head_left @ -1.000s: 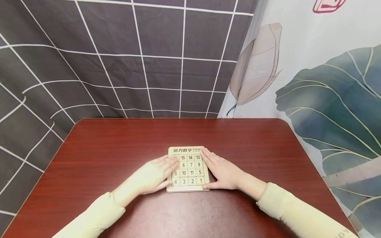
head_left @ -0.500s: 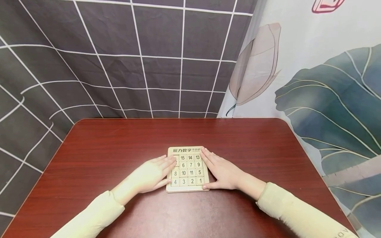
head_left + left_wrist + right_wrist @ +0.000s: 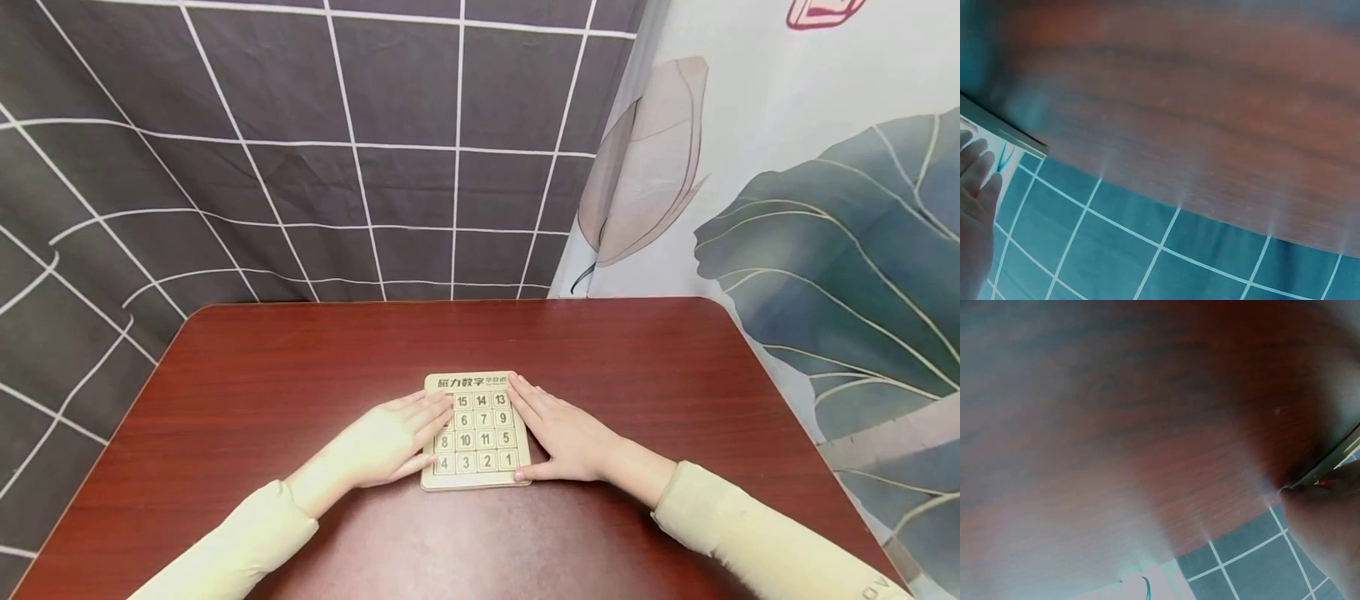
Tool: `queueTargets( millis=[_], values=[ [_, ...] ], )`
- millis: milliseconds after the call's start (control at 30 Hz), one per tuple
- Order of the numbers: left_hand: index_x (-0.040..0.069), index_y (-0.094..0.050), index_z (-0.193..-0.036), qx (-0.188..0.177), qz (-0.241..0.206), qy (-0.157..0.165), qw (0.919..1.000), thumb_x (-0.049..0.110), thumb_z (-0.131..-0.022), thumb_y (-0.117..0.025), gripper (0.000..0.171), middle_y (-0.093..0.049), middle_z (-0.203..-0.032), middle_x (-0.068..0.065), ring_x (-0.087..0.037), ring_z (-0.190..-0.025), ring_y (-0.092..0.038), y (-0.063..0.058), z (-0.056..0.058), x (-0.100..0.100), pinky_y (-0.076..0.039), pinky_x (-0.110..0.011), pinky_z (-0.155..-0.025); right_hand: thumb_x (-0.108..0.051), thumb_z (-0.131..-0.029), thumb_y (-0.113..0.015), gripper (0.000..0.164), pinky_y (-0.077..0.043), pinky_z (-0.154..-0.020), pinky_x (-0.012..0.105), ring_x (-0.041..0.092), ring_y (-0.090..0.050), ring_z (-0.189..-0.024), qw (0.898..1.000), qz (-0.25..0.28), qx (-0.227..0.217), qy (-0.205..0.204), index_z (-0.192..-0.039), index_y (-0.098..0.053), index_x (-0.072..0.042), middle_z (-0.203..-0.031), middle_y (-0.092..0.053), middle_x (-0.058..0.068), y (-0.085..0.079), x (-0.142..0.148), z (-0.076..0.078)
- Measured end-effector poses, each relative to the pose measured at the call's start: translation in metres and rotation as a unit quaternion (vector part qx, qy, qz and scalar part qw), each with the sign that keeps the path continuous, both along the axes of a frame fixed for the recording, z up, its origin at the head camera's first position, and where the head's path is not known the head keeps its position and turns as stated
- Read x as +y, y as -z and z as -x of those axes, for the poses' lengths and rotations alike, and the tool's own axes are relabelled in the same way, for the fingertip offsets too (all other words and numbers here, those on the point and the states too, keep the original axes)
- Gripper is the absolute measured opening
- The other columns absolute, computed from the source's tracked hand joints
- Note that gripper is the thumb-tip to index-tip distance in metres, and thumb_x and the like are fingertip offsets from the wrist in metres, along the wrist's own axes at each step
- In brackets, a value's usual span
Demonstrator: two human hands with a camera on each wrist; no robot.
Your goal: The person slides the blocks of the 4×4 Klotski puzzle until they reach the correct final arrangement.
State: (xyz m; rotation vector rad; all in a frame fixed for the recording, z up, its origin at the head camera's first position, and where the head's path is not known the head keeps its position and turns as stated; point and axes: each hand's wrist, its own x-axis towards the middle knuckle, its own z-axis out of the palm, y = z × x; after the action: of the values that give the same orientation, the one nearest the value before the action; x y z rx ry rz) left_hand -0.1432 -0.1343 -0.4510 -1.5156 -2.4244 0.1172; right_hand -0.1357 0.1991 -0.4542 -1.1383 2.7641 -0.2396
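A pale number sliding puzzle point(image 3: 472, 481) lies flat on the table, its numbered tiles in a square grid under a printed heading. My left hand point(image 3: 386, 442) rests its straight fingertips on the upper left tiles, hiding most of that corner; the thumb touches the lower left edge. Along the right edge lies my right hand point(image 3: 562, 437), straight fingers at the upper corner and thumb on the lower one. In the left wrist view, part of the left hand point(image 3: 975, 206) shows beside the board's edge. The right wrist view shows a dark, blurred right hand point(image 3: 1322, 519) at the board.
The puzzle lies on a red-brown wooden table point(image 3: 337, 350) with rounded far corners. Behind it hangs a dark cloth with white grid lines point(image 3: 405, 192). A pale curtain with leaf and bud prints point(image 3: 750, 125) hangs at the right.
Half a second ago the left fingertips slid slightly left, baring a slot at the upper left; now they are back to the right over it. The right hand stays put.
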Motion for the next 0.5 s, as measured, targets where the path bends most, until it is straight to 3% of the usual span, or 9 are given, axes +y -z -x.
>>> queueTargets(
  millis=[300,500],
  values=[
    [0.002,-0.059,-0.149,-0.037,0.021,-0.015,0.999,0.047,-0.104,-0.062,0.064,-0.06,-0.156,-0.014,-0.026,-0.145,-0.058,-0.004,0.009,0.014,-0.047,-0.04,-0.123,-0.072,-0.092,-0.065,0.117,-0.037,-0.13,0.051,0.034,-0.022,-0.165,1.0,0.001,-0.004,0.002,-0.168,-0.019,0.004,-0.179,-0.01,0.02,0.003,0.001,0.0],
    [0.001,-0.06,-0.148,-0.034,0.029,-0.027,0.9986,0.049,-0.104,-0.061,0.065,-0.06,-0.155,-0.015,-0.027,-0.145,-0.058,-0.002,0.011,0.008,-0.046,-0.04,-0.123,-0.071,-0.092,-0.067,0.117,-0.036,-0.13,0.051,0.035,-0.022,-0.165,1.0,0.002,-0.001,0.001,-0.167,-0.019,0.004,-0.178,-0.011,0.02,0.001,0.001,0.0]
  ],
)
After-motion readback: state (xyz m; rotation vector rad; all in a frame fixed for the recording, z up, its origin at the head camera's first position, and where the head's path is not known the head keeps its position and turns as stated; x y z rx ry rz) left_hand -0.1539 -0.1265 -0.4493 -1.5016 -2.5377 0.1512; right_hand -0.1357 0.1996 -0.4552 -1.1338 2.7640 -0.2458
